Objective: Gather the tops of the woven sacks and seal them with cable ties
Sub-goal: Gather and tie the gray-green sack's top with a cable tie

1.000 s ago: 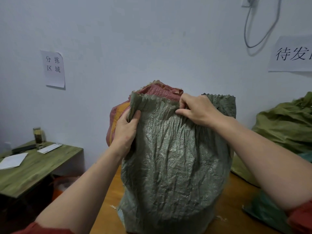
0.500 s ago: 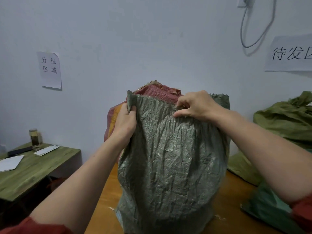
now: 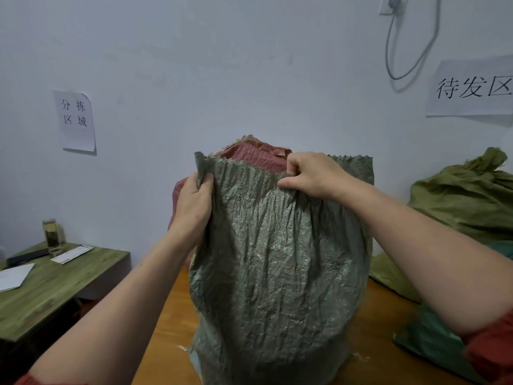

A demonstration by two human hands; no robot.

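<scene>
Along its zigzag rim, left hand [image 3: 194, 207] and right hand [image 3: 313, 176] pinch the crinkled grey-green sack [image 3: 277, 273].

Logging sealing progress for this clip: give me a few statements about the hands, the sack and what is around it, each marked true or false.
1. The left hand and the right hand both grip the top edge of the grey-green sack. True.
2. A cable tie is cinched round the sack's neck. False: the mouth is open and no tie is in view.
3. Reddish woven material shows at the sack's mouth. True.
4. The glass jar stands right beside the sack on the same table. False: it stands on the green side table at the left.
5. An olive-green sack lies to the right. True.
</scene>
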